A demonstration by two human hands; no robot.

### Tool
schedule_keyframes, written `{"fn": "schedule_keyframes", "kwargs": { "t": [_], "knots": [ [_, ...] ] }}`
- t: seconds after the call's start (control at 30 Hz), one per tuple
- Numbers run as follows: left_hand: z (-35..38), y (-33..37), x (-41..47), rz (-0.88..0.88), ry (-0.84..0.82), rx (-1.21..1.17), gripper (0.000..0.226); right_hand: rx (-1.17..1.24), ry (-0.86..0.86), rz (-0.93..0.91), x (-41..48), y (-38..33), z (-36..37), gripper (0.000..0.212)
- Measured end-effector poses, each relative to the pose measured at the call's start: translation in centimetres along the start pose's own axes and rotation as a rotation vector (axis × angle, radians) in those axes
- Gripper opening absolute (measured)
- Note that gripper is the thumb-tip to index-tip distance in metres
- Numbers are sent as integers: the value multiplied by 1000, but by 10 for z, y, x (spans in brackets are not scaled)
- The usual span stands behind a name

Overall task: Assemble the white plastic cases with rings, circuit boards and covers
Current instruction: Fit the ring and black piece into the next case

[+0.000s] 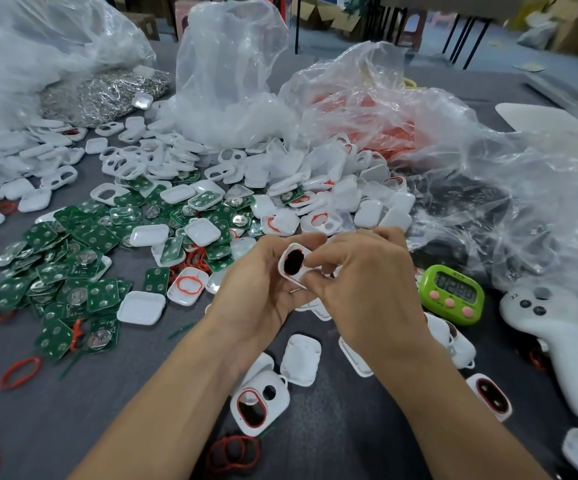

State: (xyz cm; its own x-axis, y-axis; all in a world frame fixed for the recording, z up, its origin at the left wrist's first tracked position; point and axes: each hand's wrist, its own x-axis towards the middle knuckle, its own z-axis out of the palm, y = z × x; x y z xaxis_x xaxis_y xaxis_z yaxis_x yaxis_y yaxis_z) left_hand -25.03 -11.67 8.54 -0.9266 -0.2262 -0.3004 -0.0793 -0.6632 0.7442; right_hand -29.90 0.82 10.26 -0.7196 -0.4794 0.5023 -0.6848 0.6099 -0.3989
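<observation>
Grips white case in curled left hand above the table, oval opening tilted up for sight; pinches its edge with right hand thumb and forefinger, likely seating the red ring.

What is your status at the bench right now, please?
Left hand holds white case, right hand pinches its edge. Red ring shows round its oval opening. Nothing blocking; circuit boards heaped to the left.
</observation>
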Motion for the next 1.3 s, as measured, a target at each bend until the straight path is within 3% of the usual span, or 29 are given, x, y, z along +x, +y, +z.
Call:
{"fn": "schedule_keyframes", "kwargs": {
  "t": [0.23,0.37,0.53,0.77,1.1,1.3],
  "knots": [
    [2,0,1,-68,-54,-33,52,195,-111,118,4,8,-8,17],
    [3,3,0,-74,-57,-119,48,473,18,281,9,18,-17,21],
    [3,3,-2,-58,-21,-95,40,463,26,377,15,28,-18,10],
    [3,1,-4,23,-10,48,44,453,-25,383,13,27,-13,12],
    [4,2,-4,47,4,0,41,605,-88,401,12,24,-11,16],
    [5,2,-3,54,-19,-6,38,470,-62,395,9,17,-9,16]
  ]
}}
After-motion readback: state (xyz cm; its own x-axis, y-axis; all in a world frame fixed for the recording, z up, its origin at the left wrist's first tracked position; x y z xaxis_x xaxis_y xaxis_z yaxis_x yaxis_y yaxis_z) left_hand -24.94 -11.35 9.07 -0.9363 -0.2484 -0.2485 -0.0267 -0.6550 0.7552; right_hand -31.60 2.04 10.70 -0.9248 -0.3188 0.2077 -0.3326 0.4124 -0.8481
